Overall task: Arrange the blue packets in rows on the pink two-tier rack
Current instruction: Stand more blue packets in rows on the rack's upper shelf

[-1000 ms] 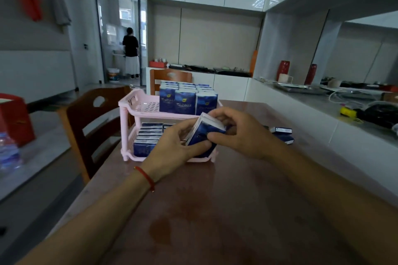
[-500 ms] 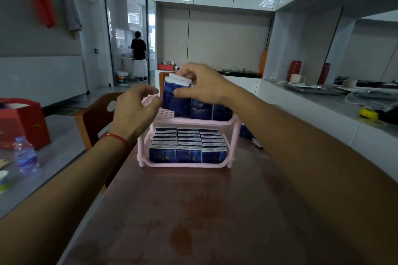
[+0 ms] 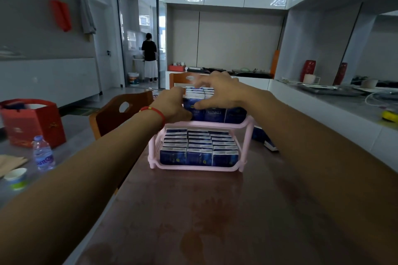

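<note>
The pink two-tier rack stands mid-table. Its lower tier holds three full rows of blue packets. More blue packets stand upright on the upper tier. My right hand reaches over the top tier, fingers on the packet tops and thumb on the front of the left front packet. My left hand, with a red wrist cord, presses against that packet's left side. A few loose blue packets lie on the table to the right of the rack.
Brown table under my arms. A wooden chair stands at the left edge and another chair behind the rack. A red bag, water bottle and paper cup sit left. Grey counter at the right. A person stands in the far doorway.
My right hand brought a blue packet up from in front of the lower tier and lowered it into the upper tier's left front spot. My left hand followed to its side.
</note>
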Action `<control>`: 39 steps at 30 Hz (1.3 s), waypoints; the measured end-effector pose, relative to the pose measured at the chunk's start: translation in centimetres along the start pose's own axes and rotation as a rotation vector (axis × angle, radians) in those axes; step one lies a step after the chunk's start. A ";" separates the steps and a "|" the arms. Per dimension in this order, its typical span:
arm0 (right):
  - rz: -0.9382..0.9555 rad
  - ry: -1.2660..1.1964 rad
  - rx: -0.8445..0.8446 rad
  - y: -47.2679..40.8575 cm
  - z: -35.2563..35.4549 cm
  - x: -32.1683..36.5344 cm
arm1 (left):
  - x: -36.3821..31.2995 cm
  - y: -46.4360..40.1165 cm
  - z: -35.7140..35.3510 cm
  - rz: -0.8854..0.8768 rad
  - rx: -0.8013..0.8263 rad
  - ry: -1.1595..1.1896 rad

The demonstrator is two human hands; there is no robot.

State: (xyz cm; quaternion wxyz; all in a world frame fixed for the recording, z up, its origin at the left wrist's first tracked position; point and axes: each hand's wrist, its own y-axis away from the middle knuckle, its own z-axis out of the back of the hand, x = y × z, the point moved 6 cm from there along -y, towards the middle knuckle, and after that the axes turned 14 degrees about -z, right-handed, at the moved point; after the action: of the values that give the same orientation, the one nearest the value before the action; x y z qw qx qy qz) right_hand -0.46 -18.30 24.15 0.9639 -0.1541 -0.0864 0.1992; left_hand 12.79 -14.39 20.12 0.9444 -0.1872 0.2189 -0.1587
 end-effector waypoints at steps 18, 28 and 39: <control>-0.375 -0.460 -0.399 9.1 -3.7 -19.7 | -4.4 2.7 0.7 -0.120 -0.361 -0.157; -0.890 -0.173 -0.308 16.5 -9.3 -35.5 | -18.2 3.7 -19.4 -0.633 -0.142 -0.010; -0.806 0.091 0.140 15.7 -14.1 -39.9 | -17.3 -0.6 -27.4 -0.402 -0.012 0.156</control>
State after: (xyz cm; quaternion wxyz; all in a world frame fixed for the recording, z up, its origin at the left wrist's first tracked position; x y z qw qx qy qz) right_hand -39.01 -24.69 1.53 0.9758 -0.0504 -0.0836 -0.1957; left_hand -15.06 -16.12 3.62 0.8729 -0.2197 0.2504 -0.3564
